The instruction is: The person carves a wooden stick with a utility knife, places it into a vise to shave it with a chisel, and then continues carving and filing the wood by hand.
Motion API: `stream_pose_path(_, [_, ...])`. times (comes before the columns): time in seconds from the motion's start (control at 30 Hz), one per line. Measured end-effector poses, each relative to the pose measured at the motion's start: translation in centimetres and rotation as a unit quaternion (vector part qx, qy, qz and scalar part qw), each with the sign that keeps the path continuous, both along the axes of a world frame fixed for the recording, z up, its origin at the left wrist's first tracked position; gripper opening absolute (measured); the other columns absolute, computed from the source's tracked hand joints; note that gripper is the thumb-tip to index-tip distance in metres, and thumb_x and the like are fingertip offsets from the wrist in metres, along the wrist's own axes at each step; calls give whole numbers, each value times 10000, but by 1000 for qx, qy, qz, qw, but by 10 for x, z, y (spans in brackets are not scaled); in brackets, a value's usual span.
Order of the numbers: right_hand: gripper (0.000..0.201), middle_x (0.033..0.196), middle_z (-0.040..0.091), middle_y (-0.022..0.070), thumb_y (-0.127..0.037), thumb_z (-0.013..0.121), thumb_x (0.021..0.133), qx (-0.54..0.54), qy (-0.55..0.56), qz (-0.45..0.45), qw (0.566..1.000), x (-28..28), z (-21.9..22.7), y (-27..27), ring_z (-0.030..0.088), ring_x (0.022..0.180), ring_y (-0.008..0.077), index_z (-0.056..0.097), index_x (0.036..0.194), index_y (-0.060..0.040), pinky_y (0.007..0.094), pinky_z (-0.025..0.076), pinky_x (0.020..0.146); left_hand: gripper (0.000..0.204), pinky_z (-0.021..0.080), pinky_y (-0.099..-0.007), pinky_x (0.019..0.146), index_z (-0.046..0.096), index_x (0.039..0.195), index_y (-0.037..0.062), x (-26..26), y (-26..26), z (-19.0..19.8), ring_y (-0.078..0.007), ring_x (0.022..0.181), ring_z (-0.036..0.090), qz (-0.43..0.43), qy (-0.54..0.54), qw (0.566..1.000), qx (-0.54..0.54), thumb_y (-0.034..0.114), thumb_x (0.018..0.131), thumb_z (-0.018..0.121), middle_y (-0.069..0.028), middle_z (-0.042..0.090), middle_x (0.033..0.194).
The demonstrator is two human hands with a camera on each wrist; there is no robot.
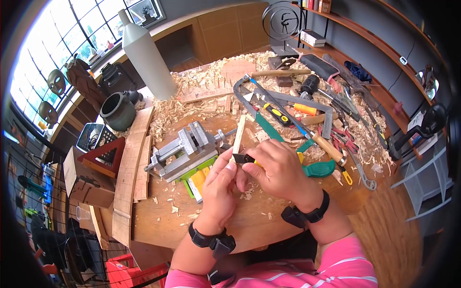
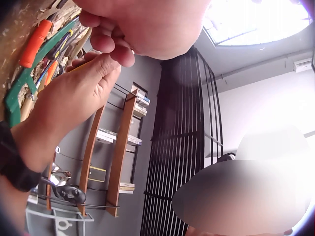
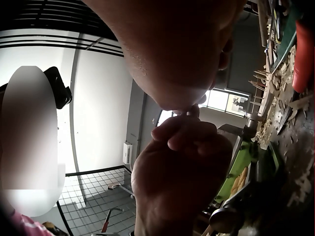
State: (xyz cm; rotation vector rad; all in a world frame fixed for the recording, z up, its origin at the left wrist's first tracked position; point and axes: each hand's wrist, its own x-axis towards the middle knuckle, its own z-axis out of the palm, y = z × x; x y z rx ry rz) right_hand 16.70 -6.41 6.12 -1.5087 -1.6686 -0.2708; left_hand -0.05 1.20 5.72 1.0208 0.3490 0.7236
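My left hand (image 1: 218,187) grips a pale strip of wood (image 1: 239,134) near its lower end, the strip pointing up and away over the table. In my right hand (image 1: 281,168) is a black and yellow knife (image 1: 243,159), whose black front part lies across the strip just above the left fingertips. The two hands are close together in front of a grey metal vise (image 1: 192,144). In the left wrist view the left palm (image 2: 152,24) fills the top, and the right hand (image 2: 74,98) meets its fingers. The right wrist view is dark; the hands hide both strip and knife there.
Wood shavings (image 1: 201,79) cover the table's far side. A hacksaw (image 1: 288,113), a green-handled saw (image 1: 319,168) and pliers (image 1: 343,139) lie to the right. Long boards (image 1: 129,177), a dark pot (image 1: 117,111) and a tall grey bottle (image 1: 149,60) stand or lie left.
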Motion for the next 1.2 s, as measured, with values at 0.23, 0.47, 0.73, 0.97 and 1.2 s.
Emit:
stream_pose_path(0.23, [308, 897, 635, 73, -354, 714, 962, -25, -100, -6, 995, 10, 5, -1, 669, 809, 284, 713, 1119, -88, 424, 503, 690, 311, 430, -250, 674, 563, 1332, 5, 0, 4, 0, -107, 757, 550, 1, 81, 996, 28, 126, 1051, 508, -31, 615, 895])
stream_pose_path(0.47, [287, 887, 617, 78, -333, 721, 959, -3, -54, -32, 998, -3, -9, -7, 662, 785, 281, 703, 1115, -92, 422, 505, 679, 338, 436, -221, 758, 520, 1391, 4, -3, -4, 3, -46, 853, 511, -8, 97, 988, 121, 92, 1069, 473, 12, 607, 1055])
stream_pose_path(0.73, [306, 857, 611, 88, -315, 740, 946, -11, -26, -39, 999, -1, -6, -14, 668, 759, 274, 700, 1113, -62, 412, 534, 649, 391, 343, -203, 637, 551, 1391, -12, 12, -16, 4, -23, 730, 428, 45, 142, 974, 172, 153, 1040, 506, 52, 561, 890])
stream_pose_path(0.97, [345, 892, 651, 87, -332, 734, 947, -20, -30, -36, 999, -3, -10, -15, 690, 787, 271, 706, 1125, -38, 391, 556, 656, 223, 330, -223, 584, 623, 1118, -5, 11, -14, -2, -25, 665, 421, 120, 172, 951, 226, 167, 1039, 504, 38, 567, 794])
stream_pose_path(1.2, [343, 884, 648, 86, -335, 729, 947, -14, -32, -59, 998, -7, -10, -18, 685, 781, 265, 710, 1122, -40, 395, 548, 667, 183, 379, -225, 619, 611, 1044, 14, 7, -14, -6, -37, 703, 459, 115, 172, 951, 230, 135, 1094, 483, 26, 564, 782])
